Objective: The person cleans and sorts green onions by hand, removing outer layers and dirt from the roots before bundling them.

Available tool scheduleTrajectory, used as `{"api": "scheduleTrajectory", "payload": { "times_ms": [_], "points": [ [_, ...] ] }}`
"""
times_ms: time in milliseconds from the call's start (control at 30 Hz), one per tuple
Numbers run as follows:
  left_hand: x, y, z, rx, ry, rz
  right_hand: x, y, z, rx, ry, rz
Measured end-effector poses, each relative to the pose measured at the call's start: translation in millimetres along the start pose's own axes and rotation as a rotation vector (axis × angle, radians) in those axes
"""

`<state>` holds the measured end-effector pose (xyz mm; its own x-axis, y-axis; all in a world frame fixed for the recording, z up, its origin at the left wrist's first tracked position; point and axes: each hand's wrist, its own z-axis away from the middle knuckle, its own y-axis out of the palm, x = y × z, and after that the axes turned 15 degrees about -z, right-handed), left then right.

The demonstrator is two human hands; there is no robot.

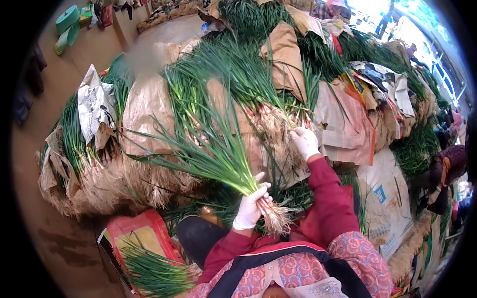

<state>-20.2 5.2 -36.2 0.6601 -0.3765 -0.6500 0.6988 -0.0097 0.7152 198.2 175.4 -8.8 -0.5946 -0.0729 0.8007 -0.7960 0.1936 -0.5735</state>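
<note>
My left hand (250, 209), in a white glove, grips a bunch of green onions (238, 167) near the root end. The leaves fan out up and to the left, and the pale roots (277, 219) hang below my fingers. My right hand (305, 142), also gloved, reaches forward to a large heap of green onions (238, 70). Its fingertips pinch at the root end of a green onion on the heap's near side; the exact grip is partly hidden. Stringy roots (274, 121) hang beside that hand.
Woven sacks (147, 111) and a pinkish sack (344, 123) drape over the heap. At lower left, more green onions (160, 266) lie on a red-and-yellow bag (139, 232). A white sack (387, 201) is on the right. Another person (449, 167) is bent over at far right.
</note>
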Motion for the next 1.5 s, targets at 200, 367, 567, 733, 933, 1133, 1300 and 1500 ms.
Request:
{"api": "scheduleTrajectory", "payload": {
  "times_ms": [200, 367, 567, 733, 933, 1133, 1300, 1500],
  "points": [
    [-3.8, 2.1, -0.4, 0.001, 0.073, -0.057, 12.8, -5.0, 86.8, -0.106, -0.266, -0.039],
    [-16.3, 13.9, 12.4, 0.026, 0.121, -0.025, -28.2, 6.6, 180.2, 0.941, -0.263, 0.477],
    [-18.3, 14.4, 15.0, 0.031, 0.116, -0.020, 5.9, -4.5, 82.6, 0.541, -0.530, 0.225],
    [-22.1, 12.4, 13.2, 0.036, 0.141, -0.064, 83.6, 26.2, -52.9, -0.079, -0.357, 0.117],
    [-37.6, 3.1, 22.9, 0.040, 0.247, -0.056, 92.2, 47.2, -96.5, 0.055, -0.156, 0.364],
    [-33.1, 2.2, 23.7, 0.045, 0.194, -0.050, 55.5, -31.3, -111.8, 0.036, -0.114, 0.223],
    [-30.6, 3.4, 20.5, -0.007, 0.188, -0.077, 85.3, -30.8, -47.0, -0.160, -0.406, 0.182],
    [-15.9, -3.6, 14.1, -0.094, 0.209, -0.102, 85.3, 8.4, 57.8, 0.102, -0.278, -0.130]
  ]
}}
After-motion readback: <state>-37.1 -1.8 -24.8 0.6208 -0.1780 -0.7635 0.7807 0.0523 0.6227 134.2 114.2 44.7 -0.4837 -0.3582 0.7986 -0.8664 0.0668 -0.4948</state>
